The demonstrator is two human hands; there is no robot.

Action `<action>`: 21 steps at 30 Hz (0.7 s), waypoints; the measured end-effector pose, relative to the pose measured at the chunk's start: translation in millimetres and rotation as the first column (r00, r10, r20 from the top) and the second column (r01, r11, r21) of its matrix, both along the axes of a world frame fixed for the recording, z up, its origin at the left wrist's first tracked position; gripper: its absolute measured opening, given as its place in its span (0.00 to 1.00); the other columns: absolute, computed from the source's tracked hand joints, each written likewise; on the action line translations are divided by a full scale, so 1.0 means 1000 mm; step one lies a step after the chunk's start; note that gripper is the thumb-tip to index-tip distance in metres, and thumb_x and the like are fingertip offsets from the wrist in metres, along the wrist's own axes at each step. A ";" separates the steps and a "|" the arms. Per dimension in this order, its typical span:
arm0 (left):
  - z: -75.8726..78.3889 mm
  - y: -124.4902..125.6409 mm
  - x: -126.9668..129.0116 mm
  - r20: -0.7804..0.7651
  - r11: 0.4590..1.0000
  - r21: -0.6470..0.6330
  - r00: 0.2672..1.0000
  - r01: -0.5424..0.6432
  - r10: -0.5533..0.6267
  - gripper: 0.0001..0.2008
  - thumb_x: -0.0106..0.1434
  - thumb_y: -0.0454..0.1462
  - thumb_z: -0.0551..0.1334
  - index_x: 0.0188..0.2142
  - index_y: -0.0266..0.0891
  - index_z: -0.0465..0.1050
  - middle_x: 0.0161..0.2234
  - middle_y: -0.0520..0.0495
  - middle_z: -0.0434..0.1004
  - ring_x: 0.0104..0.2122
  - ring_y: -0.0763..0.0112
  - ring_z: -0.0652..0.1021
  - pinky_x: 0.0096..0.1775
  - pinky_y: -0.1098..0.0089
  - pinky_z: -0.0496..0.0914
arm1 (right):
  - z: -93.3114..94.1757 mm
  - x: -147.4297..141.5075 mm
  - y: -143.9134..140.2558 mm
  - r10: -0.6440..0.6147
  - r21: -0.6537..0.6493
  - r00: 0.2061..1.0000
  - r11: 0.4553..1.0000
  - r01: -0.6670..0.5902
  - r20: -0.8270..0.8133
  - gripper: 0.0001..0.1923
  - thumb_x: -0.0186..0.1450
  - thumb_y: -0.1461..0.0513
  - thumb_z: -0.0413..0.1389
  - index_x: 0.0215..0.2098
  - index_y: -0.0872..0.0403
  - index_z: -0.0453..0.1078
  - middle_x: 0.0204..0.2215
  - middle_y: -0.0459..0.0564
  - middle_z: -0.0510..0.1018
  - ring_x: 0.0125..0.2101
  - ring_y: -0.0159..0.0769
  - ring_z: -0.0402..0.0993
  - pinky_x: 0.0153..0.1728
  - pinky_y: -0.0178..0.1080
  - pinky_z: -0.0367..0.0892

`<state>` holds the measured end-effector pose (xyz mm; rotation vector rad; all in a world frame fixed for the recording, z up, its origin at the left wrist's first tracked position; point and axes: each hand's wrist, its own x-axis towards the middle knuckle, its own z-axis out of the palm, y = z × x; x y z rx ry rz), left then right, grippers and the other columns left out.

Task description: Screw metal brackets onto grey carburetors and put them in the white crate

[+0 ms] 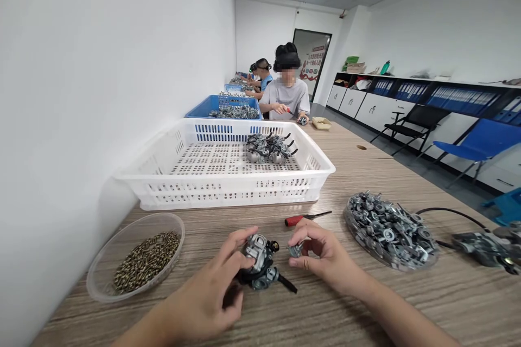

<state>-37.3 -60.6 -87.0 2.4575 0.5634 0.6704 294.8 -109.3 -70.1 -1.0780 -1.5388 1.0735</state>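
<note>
Two hands meet over a small metal assembly on the tabletop (325, 303).

Head view: left hand (211, 295) grasps the carburetor-like assembly (260, 263), its black lever pointing toward 4 o'clock; right hand (325, 255) pinches a small metal part (296, 250) just beside it at 2 o'clock; parts dish (391, 230) lies farther right; red-handled screwdriver (305, 218) at 12 o'clock.

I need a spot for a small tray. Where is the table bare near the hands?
Bare wood lies between the white crate and the red-handled screwdriver, and along the near edge right of the right hand. Crowded: around the screw bowl and the dish of metal parts.
</note>
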 end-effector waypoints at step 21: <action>-0.008 0.000 0.022 0.095 0.844 -0.536 0.991 -0.024 0.089 0.45 0.62 0.55 0.83 0.74 0.50 0.73 0.69 0.38 0.82 0.67 0.44 0.81 0.73 0.45 0.72 | 0.011 -0.007 -0.002 0.050 0.187 0.994 0.980 -0.067 0.093 0.11 0.63 0.59 0.82 0.42 0.44 0.89 0.40 0.48 0.82 0.40 0.37 0.80 0.35 0.36 0.75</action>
